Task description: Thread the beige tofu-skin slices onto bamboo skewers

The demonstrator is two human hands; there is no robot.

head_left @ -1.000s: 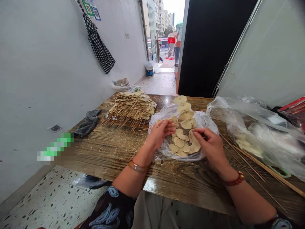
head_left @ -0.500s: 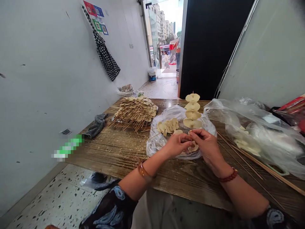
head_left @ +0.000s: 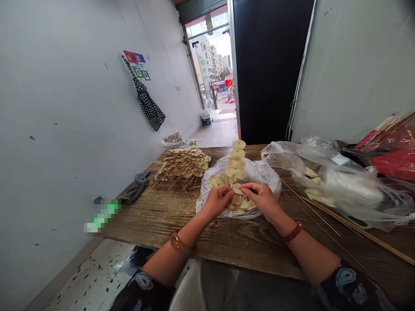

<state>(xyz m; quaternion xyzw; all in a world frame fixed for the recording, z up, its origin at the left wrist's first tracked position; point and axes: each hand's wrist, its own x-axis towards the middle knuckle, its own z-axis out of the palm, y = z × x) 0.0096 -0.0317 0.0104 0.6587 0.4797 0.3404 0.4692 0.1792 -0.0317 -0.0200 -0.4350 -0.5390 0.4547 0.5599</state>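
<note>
Pinched in my left hand (head_left: 220,201) is a thin wooden skewer, its lower part mostly hidden by the fingers. Several pale yellow potato slices (head_left: 236,162) are threaded along it, spaced apart, and it points up and away from me. The fingertips of my right hand (head_left: 261,198) are closed on another potato slice (head_left: 237,188), right beside my left fingertips. Below the hands, loose slices (head_left: 244,204) lie on a clear plastic bag (head_left: 269,177). A skewer filled with slices (head_left: 218,180) rests on the bag's left side.
A large heap of skewered slices (head_left: 184,164) is on the wooden table (head_left: 155,216) to the left, near a grey cloth (head_left: 136,188). On the right are bare skewers (head_left: 319,209), a plastic bag with slices (head_left: 353,185) and a red package (head_left: 395,166).
The view has shifted, so the scene sits differently. My right fingers are now on a slice at the skewer, and the threaded slices lean farther away and look closer together.
</note>
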